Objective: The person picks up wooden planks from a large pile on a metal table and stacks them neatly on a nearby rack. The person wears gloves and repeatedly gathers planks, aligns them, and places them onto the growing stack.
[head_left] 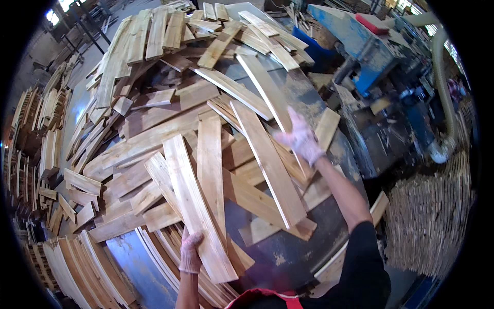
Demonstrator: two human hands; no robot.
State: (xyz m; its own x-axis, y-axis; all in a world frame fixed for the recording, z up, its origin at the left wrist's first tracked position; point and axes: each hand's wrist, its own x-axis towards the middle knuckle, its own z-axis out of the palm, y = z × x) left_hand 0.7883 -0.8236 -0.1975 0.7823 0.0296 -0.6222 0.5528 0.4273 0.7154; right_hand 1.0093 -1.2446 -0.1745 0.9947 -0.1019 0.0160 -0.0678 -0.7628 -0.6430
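Observation:
My left hand [191,251], in a pale work glove, is closed on the lower left edge of a long, light wooden board [198,211]. That board slants away from me over other boards. Farther off to the right, my gloved right hand [302,140] has its thumb and fingers on either side of the near end of another narrow board [264,90]. Between the two hands, a wide plank [270,165] lies at a slant across the pile. Just right of the left hand's board is an upright-lying plank [210,154], partly covered by it.
Loose boards [149,36] are heaped over the far and left parts of the metal table [329,149]. Stacked strips [90,268] stand near left. A blue machine [355,46] with a hose [439,92] is at right, above a tall bundle of thin slats [427,221].

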